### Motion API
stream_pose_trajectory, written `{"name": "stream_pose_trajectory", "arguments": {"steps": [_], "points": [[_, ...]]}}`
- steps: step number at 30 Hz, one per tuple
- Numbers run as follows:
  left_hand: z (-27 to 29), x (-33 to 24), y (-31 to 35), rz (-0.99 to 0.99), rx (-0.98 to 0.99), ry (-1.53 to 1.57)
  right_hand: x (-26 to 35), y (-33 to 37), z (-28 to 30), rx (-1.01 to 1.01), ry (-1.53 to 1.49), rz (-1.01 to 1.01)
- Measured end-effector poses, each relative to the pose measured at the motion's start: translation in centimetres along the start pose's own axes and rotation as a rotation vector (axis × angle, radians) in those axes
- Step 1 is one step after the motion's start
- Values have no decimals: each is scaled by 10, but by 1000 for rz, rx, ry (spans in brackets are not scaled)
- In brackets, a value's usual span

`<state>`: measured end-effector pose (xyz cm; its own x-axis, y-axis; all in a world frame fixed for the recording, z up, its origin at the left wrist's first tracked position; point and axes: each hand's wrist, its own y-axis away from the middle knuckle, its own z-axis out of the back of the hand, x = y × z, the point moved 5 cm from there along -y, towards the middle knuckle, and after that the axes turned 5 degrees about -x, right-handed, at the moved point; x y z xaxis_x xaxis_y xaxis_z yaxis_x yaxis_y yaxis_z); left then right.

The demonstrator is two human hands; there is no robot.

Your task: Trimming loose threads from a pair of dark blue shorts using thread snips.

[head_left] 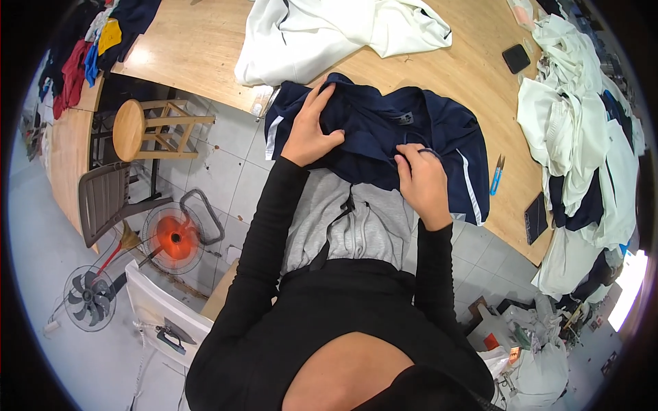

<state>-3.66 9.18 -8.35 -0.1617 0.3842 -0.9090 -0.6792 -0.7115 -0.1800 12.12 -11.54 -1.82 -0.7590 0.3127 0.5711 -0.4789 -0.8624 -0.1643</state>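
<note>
A navy garment (pixel 370 147) with white side stripes lies bunched over the near edge of the table and hangs toward my lap. Its opening faces up, with a small pale label (pixel 403 119) inside. My left hand (pixel 312 133) rests on the garment's left part, fingers stretched and thumb held apart. Over the right part, my right hand (pixel 423 179) has its fingers bent together at the cloth beside the opening. A thin dark loop shows at these fingers; what they hold is too small to tell.
A white garment (pixel 301 41) lies farther back on the wooden table (pixel 473 89). Blue-handled thread snips (pixel 497 177), a black phone-like object (pixel 516 59) and a dark flat object (pixel 535 218) lie at the right, near piled white clothes (pixel 562 130). A stool (pixel 130 130) and fans (pixel 175 238) stand left.
</note>
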Motion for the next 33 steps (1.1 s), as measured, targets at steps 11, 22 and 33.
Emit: {"name": "stream_pose_trajectory", "arguments": {"steps": [11, 22, 33], "points": [[-4, -2, -4, 17, 19, 22, 30, -50, 14, -266, -242, 65], [0, 0, -2, 24, 7, 5, 1, -3, 21, -56, -77, 10], [-2, -93, -32, -300, -332, -275, -12, -13, 54, -232, -9, -85]]}}
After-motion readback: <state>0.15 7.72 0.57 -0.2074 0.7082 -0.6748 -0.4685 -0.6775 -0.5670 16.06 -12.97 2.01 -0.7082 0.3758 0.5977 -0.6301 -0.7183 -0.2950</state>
